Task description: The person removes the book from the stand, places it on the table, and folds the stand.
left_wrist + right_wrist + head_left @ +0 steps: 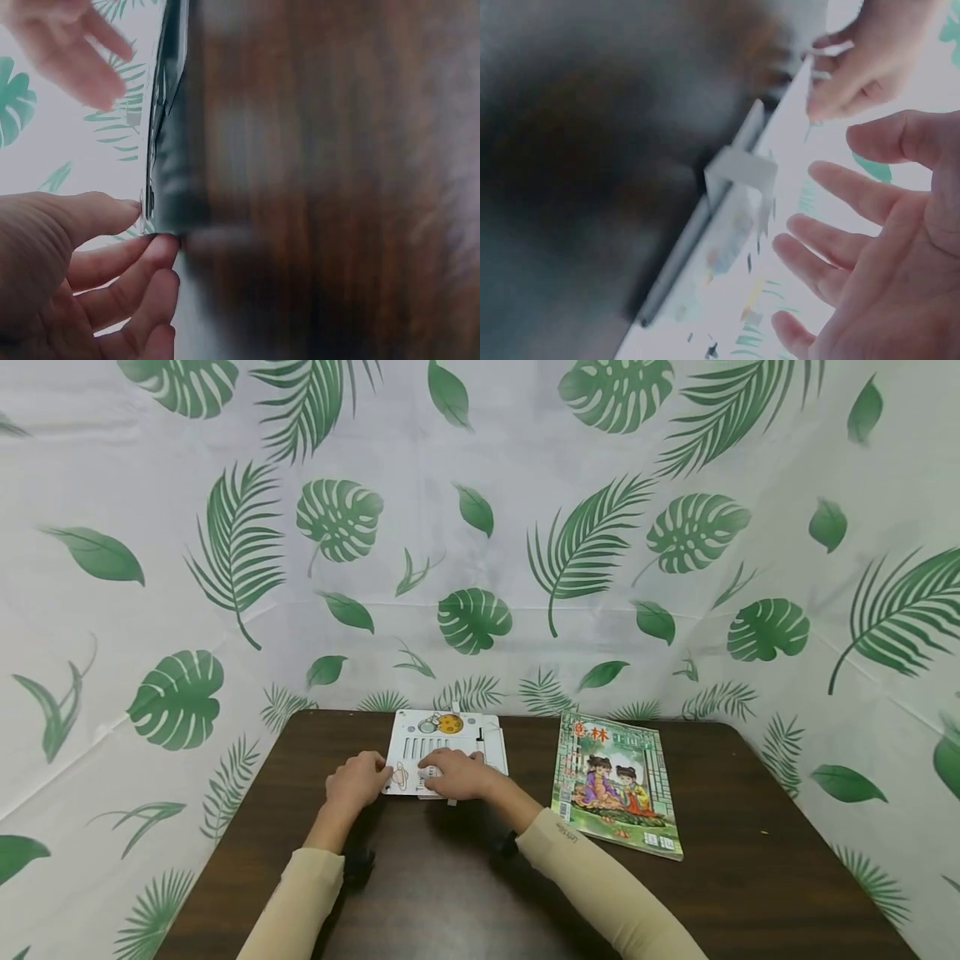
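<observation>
A flat white board (403, 747) printed with planets and dark parallel lines lies near the back of the table; its exact kind is unclear. Its near left corner is pinched by my left hand (354, 782), thumb on top and fingertips under the edge in the left wrist view. My right hand (459, 774) hovers over the board's near side, its fingers (855, 191) loosely spread and apart from it in the right wrist view. A white tab (742, 171) sticks out from the board's near edge. Part of the print is hidden behind the right hand.
To the right lies a magazine (618, 785) with two drawn figures on a green cover. The dark wooden table (427, 893) meets a white leaf-print cloth (480, 552) at its back and sides.
</observation>
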Motion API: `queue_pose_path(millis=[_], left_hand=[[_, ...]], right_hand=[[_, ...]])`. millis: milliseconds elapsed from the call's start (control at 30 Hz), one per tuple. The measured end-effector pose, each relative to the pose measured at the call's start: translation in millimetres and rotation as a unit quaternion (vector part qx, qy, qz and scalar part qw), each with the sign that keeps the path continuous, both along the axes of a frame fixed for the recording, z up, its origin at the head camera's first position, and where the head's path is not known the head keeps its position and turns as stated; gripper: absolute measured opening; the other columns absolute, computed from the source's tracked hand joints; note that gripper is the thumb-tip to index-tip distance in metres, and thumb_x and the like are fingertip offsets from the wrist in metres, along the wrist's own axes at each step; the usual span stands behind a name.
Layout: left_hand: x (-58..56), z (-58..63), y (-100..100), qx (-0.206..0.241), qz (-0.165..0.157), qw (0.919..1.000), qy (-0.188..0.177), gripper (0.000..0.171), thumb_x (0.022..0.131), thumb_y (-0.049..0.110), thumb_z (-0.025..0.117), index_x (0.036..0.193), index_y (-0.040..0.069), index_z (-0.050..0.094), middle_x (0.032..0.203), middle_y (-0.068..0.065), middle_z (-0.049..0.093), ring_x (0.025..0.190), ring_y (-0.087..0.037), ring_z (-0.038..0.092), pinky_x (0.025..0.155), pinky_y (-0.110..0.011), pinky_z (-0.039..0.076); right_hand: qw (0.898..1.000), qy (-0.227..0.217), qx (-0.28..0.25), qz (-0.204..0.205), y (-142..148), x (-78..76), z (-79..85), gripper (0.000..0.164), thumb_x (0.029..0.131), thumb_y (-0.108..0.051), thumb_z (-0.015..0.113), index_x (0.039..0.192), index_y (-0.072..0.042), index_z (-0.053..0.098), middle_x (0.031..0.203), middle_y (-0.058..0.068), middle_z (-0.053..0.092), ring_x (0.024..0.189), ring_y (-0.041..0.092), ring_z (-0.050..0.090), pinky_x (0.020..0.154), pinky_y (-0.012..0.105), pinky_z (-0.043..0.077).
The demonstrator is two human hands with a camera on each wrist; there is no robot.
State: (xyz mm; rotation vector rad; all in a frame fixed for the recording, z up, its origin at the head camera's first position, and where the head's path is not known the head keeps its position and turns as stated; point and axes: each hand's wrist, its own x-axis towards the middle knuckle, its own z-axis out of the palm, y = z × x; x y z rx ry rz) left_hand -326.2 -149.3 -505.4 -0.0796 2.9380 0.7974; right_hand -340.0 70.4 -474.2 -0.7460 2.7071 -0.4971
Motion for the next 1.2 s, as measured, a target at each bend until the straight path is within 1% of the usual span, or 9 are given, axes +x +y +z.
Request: queue_pose_path(millis=[233,367,467,600,700,867,967,1100,1200], left_hand=[[9.9,-0.3,9.2,-0.027,-0.025,0.9992,-0.012,0.044,0.105,0.037,0.068,0.134,0.005,0.065,0.12,-0.016,0.074,0.103,-0.04,0.069,0.095,-0.067,0.05],[15.6,2.9,11.3,-0.035,-0.053,0.9977,-0.022,0.051,0.104,0.038,0.07,0.143,0.007,0.057,0.13,-0.015,0.07,0.11,-0.039,0.067,0.095,-0.067,0.049],[19.0,4.7,10.1,-0.044,-0.07,0.9962,-0.026,0.053,0.102,0.038,0.072,0.143,0.008,0.055,0.125,-0.014,0.068,0.104,-0.036,0.064,0.092,-0.065,0.048],[24.2,3.1,6.6,-0.049,-0.077,0.9954,-0.028,0.07,0.101,0.037,0.075,0.156,0.008,0.045,0.14,-0.019,0.063,0.112,-0.043,0.065,0.097,-0.069,0.047],[26.9,0.7,4.7,-0.047,-0.073,0.9959,-0.021,0.084,0.101,0.037,0.075,0.167,0.008,0.032,0.157,-0.022,0.054,0.126,-0.049,0.063,0.103,-0.074,0.044],[22.8,1.5,6.5,-0.058,-0.078,0.9952,-0.01,0.069,0.102,0.038,0.074,0.155,0.006,0.045,0.141,-0.018,0.062,0.106,-0.039,0.065,0.095,-0.067,0.048],[19.2,5.8,8.9,-0.07,-0.084,0.9939,-0.005,0.059,0.101,0.038,0.075,0.145,0.005,0.052,0.132,-0.017,0.064,0.1,-0.037,0.065,0.092,-0.065,0.049],[19.4,9.9,10.7,-0.079,-0.086,0.9932,-0.007,0.057,0.101,0.036,0.076,0.143,0.004,0.054,0.133,-0.019,0.065,0.106,-0.04,0.067,0.095,-0.068,0.049],[21.6,9.0,10.9,-0.078,-0.085,0.9933,-0.01,0.056,0.101,0.035,0.076,0.142,0.004,0.055,0.131,-0.018,0.066,0.106,-0.039,0.066,0.095,-0.068,0.049]], right_hand=[[0.997,-0.009,-0.066,-0.033,24.5,-18.0,23.9,0.047,0.11,-0.028,0.055,0.155,-0.014,0.058,0.165,0.01,0.052,0.155,0.036,0.045,0.12,0.076,0.026],[0.993,-0.029,-0.102,-0.058,41.2,-32.1,37.5,0.052,0.113,-0.027,0.05,0.162,-0.009,0.047,0.17,0.016,0.044,0.16,0.038,0.037,0.127,0.066,0.029],[0.989,-0.04,-0.126,-0.063,54.8,-44.4,41.1,0.055,0.114,-0.023,0.046,0.165,-0.002,0.039,0.171,0.022,0.038,0.161,0.04,0.034,0.128,0.059,0.032],[0.982,-0.073,-0.16,-0.071,70.5,-63.2,33.9,0.059,0.113,-0.025,0.045,0.167,-0.001,0.034,0.174,0.022,0.032,0.163,0.043,0.029,0.128,0.058,0.033],[0.975,-0.094,-0.18,-0.087,78.4,-71.8,26.1,0.061,0.112,-0.026,0.045,0.167,-0.001,0.033,0.176,0.022,0.028,0.163,0.044,0.026,0.128,0.059,0.032],[0.974,-0.052,-0.191,-0.115,87.2,-82.8,11.1,0.058,0.113,-0.021,0.044,0.164,0.006,0.036,0.168,0.03,0.038,0.156,0.047,0.039,0.122,0.059,0.04],[0.971,-0.037,-0.2,-0.123,91.5,-88.2,4.6,0.057,0.113,-0.02,0.043,0.163,0.007,0.036,0.167,0.031,0.039,0.155,0.047,0.04,0.122,0.059,0.04],[0.981,-0.054,-0.152,-0.112,95.0,-90.5,-1.9,0.062,0.114,-0.023,0.041,0.167,0.005,0.028,0.174,0.026,0.029,0.162,0.045,0.029,0.128,0.059,0.032],[0.986,-0.052,-0.113,-0.108,93.9,-90.7,-8.0,0.061,0.114,-0.024,0.042,0.166,0.005,0.032,0.173,0.026,0.033,0.16,0.045,0.033,0.127,0.058,0.034]])
